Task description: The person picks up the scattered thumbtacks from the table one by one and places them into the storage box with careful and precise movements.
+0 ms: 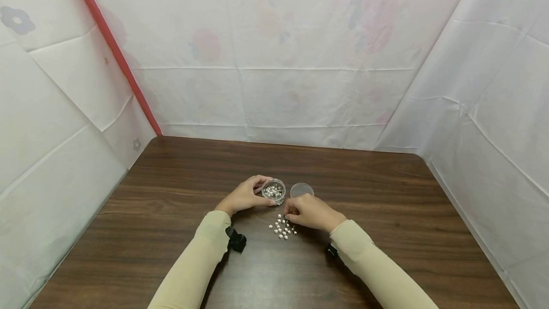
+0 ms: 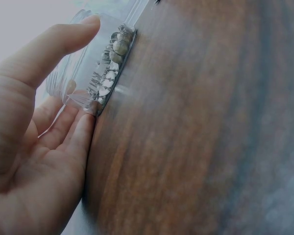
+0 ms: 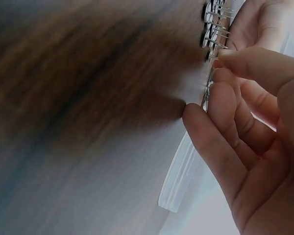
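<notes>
A clear round plastic jar [image 1: 273, 190] with silver thumbtacks inside stands on the table. My left hand [image 1: 244, 196] grips it from the left, thumb on the near side and fingers curled around the far side; the left wrist view shows the thumbtacks [image 2: 108, 73] lying along the jar's bottom. Loose thumbtacks [image 1: 283, 230] are spread in front of the jar, points up in the right wrist view. Over their far right edge is my right hand [image 1: 310, 211], its thumb and index finger pinched together at a thumbtack that the fingertips mostly hide.
Just behind the right hand lies a clear round lid [image 1: 302, 189], partly covered by that hand. The dark wooden table [image 1: 180, 180] is bordered by white patterned sheets [image 1: 300, 99] at the back and both sides.
</notes>
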The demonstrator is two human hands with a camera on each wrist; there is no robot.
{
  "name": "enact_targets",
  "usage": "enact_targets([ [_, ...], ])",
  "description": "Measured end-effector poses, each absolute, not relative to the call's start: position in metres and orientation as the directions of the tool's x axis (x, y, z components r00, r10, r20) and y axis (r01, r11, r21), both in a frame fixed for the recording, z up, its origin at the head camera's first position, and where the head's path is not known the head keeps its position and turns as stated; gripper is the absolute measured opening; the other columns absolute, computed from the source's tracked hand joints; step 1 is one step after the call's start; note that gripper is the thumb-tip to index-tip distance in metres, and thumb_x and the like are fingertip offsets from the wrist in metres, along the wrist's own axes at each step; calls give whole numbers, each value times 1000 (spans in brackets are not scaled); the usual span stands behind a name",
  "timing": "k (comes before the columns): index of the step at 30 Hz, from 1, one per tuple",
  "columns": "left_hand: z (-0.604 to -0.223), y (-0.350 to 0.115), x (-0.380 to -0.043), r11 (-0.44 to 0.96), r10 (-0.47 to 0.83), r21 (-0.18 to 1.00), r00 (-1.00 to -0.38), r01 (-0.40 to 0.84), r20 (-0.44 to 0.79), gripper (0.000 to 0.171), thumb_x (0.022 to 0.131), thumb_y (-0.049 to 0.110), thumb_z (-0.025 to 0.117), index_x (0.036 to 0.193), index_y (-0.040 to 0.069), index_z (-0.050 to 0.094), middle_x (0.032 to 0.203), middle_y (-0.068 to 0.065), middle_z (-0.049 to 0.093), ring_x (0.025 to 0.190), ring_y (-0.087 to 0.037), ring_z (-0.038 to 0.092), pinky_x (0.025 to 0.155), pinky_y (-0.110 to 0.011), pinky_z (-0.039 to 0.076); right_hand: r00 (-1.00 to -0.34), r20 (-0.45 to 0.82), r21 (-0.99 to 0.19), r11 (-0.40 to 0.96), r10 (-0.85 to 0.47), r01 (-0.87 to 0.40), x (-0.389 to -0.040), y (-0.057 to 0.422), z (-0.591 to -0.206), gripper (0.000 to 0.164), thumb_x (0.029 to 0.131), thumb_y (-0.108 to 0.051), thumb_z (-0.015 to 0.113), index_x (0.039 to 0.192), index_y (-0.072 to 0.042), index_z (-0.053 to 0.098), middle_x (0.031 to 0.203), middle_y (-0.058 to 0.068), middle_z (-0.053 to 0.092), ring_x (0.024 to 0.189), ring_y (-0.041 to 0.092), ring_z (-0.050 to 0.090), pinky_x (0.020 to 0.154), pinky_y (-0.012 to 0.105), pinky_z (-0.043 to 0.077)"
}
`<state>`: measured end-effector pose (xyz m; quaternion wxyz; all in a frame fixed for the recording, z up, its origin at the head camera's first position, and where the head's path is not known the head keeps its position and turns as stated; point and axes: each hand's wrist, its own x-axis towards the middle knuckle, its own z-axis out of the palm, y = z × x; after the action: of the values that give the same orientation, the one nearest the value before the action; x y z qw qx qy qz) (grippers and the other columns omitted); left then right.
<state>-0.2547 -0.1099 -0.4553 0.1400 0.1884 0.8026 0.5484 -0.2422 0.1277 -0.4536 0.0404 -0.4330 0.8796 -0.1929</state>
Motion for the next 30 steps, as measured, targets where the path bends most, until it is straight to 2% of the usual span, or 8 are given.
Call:
enact_targets([
  [20,-457,-110,-255,330,456,930,-890,163,-6,71,73,20,80,133,4,45,134,-20,44,123,-28,42,104,-43,41,-643,68,-333,590,-763,-735,-244,126,-456,6,85,-20,67,83,-24,65,66,-15,56,58,-3,48,51,17,46],
  [30,-465,-110,-259,325,456,932,-890,162,-4,72,73,21,81,134,5,45,134,-19,44,123,-28,42,104,-44,41,-639,81,-382,569,-765,-729,-244,129,-455,6,87,-19,65,84,-23,67,71,-15,59,59,-2,49,53,19,47],
])
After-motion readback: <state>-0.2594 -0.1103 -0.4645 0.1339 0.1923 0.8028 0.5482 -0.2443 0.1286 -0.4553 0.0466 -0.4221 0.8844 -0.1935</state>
